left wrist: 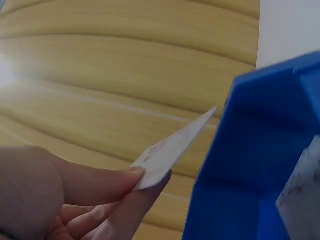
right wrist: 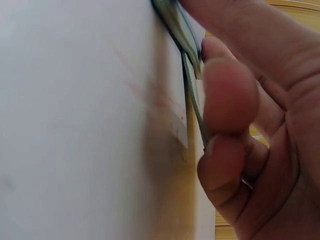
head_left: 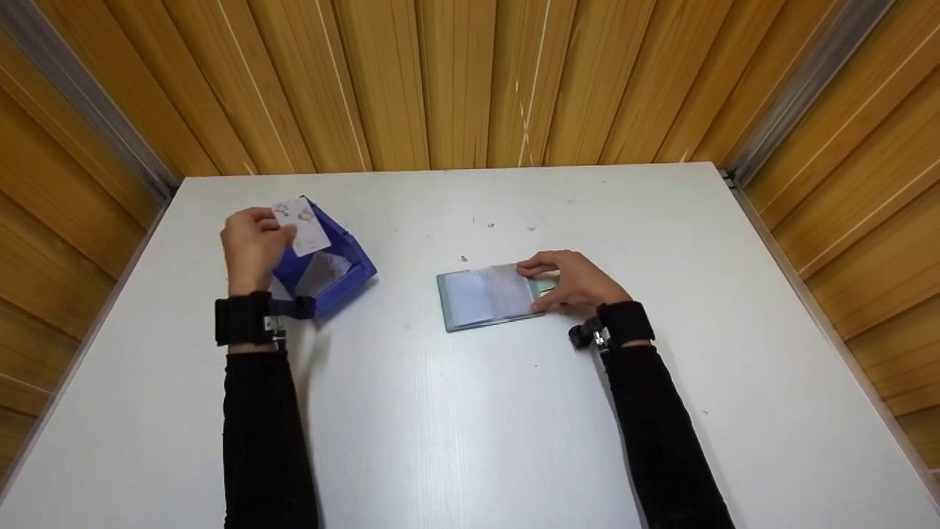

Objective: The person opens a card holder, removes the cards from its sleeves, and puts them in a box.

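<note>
My left hand [head_left: 255, 239] pinches a white card [head_left: 302, 225] with faint grey print by one edge, thumb on one face and fingers behind. The card is over the back left part of a blue plastic bin [head_left: 339, 290]; inside the bin lies another pale printed card [head_left: 323, 270]. In the left wrist view the pinched card [left wrist: 172, 150] shows nearly edge-on beside the bin's wall. Right of the bin, a green-covered card holder [head_left: 443, 300] lies spread on the table with clear, whitish sleeves upward. My right hand [head_left: 576, 279] grips its right end, thumb at the near corner and fingers at the far one.
Everything stands on a white table [head_left: 470, 426] with small dark marks near its far part. Behind and at both sides rise yellow wood-patterned walls [head_left: 455, 81]. Each wrist wears a black strap with a small camera.
</note>
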`<control>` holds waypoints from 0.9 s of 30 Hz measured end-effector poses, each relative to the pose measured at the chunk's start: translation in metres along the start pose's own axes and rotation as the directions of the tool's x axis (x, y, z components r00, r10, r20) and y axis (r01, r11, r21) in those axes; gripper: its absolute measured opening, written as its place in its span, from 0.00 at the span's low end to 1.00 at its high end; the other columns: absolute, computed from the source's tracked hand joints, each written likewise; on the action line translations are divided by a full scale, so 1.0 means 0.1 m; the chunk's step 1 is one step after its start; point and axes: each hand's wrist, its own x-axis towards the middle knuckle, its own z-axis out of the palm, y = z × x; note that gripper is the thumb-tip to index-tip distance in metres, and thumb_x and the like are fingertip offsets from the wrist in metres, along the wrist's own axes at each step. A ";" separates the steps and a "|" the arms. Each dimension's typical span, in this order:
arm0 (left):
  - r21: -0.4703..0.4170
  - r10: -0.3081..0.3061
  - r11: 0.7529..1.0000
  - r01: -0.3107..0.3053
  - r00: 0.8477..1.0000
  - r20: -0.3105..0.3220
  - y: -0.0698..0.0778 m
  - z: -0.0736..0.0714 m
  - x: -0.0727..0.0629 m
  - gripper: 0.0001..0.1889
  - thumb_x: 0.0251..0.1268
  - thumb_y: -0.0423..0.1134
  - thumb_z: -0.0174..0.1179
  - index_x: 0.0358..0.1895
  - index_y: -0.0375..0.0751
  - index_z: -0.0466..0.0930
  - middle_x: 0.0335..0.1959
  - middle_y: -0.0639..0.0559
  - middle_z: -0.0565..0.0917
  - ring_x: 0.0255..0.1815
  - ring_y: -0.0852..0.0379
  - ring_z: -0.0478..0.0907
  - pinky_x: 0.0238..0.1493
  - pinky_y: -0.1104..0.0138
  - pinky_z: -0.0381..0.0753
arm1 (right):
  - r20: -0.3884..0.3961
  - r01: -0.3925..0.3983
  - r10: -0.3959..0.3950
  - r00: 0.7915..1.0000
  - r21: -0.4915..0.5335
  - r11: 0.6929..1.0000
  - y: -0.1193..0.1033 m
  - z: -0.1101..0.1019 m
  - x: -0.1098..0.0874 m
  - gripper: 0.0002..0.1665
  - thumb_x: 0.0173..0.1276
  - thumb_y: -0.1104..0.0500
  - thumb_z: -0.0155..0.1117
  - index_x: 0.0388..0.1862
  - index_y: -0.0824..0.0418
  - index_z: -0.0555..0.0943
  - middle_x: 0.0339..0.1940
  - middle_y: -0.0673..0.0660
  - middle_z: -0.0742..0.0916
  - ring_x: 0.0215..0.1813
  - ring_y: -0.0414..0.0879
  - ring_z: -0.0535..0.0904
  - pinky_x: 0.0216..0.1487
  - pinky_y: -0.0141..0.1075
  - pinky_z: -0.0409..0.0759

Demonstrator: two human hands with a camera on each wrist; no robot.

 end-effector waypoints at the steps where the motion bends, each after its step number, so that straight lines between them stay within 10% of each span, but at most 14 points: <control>1: 0.000 -0.025 1.000 0.025 1.000 -0.012 -0.03 -0.05 0.02 0.23 0.69 0.32 0.63 0.66 0.31 0.77 0.56 0.39 0.85 0.41 0.60 0.80 0.39 0.75 0.80 | 0.002 -0.003 0.003 1.000 0.000 1.000 0.00 0.00 0.00 0.43 0.46 0.57 0.89 0.65 0.49 0.82 0.59 0.45 0.89 0.73 0.48 0.75 0.79 0.51 0.62; 13: -0.058 -0.083 0.994 0.087 0.994 0.068 -0.07 -0.11 0.05 0.27 0.71 0.31 0.62 0.72 0.31 0.71 0.65 0.38 0.81 0.54 0.54 0.79 0.51 0.70 0.84 | 0.016 -0.021 0.021 1.000 0.026 0.999 -0.02 -0.01 0.00 0.44 0.46 0.56 0.89 0.65 0.48 0.82 0.60 0.46 0.89 0.73 0.48 0.75 0.74 0.47 0.65; 17: -0.033 -0.060 0.997 0.064 0.993 0.102 -0.08 -0.09 0.05 0.27 0.70 0.30 0.62 0.71 0.29 0.71 0.62 0.36 0.82 0.50 0.55 0.80 0.48 0.71 0.85 | 0.019 -0.014 0.013 1.000 0.015 1.000 -0.01 -0.02 0.00 0.44 0.47 0.57 0.89 0.66 0.48 0.82 0.61 0.45 0.88 0.72 0.46 0.77 0.57 0.38 0.78; 23: 0.173 0.037 0.982 -0.074 0.978 0.205 -0.14 -0.01 0.05 0.24 0.67 0.28 0.62 0.65 0.22 0.74 0.56 0.32 0.83 0.51 0.47 0.79 0.45 0.68 0.81 | 0.030 -0.005 0.005 1.000 0.030 1.000 0.02 -0.02 0.00 0.44 0.47 0.57 0.89 0.66 0.49 0.82 0.62 0.46 0.88 0.72 0.46 0.77 0.48 0.30 0.75; 27: 0.364 0.144 0.905 -0.219 0.964 0.222 -0.21 0.12 0.05 0.19 0.59 0.24 0.57 0.54 0.20 0.81 0.50 0.27 0.84 0.50 0.36 0.80 0.52 0.48 0.81 | 0.029 -0.006 0.005 1.000 0.021 1.000 0.01 -0.02 0.00 0.44 0.47 0.57 0.89 0.66 0.48 0.81 0.62 0.46 0.88 0.73 0.46 0.76 0.55 0.36 0.74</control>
